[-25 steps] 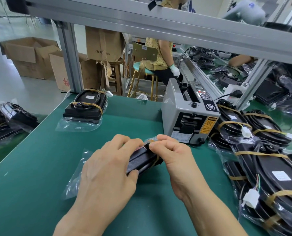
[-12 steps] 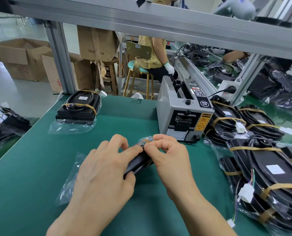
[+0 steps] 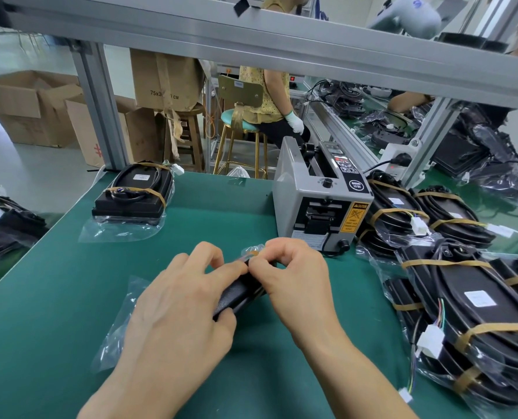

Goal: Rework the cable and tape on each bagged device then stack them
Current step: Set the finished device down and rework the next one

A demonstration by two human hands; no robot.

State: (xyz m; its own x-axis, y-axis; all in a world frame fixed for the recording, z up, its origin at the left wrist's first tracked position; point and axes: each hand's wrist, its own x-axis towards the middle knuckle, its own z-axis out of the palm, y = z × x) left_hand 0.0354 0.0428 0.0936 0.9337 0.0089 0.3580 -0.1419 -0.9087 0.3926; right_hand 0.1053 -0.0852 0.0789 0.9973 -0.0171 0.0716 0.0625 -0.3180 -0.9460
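Green matting (image 3: 55, 313) is covering the bench where both hands are working in front of the tape dispenser (image 3: 321, 204). Left hand (image 3: 173, 322) is gripping the black bagged device (image 3: 239, 293), tilted on edge; right hand (image 3: 294, 276) is pinching tan tape (image 3: 250, 254) at its top, mostly hidden. One finished device (image 3: 133, 195) is lying well left of the dispenser; a taped pile (image 3: 469, 303) is sitting right, count unclear

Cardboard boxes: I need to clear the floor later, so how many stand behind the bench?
3 at least: one open box far left, one beside the frame post, one marked 75x3 on a stool. Others may be hidden.
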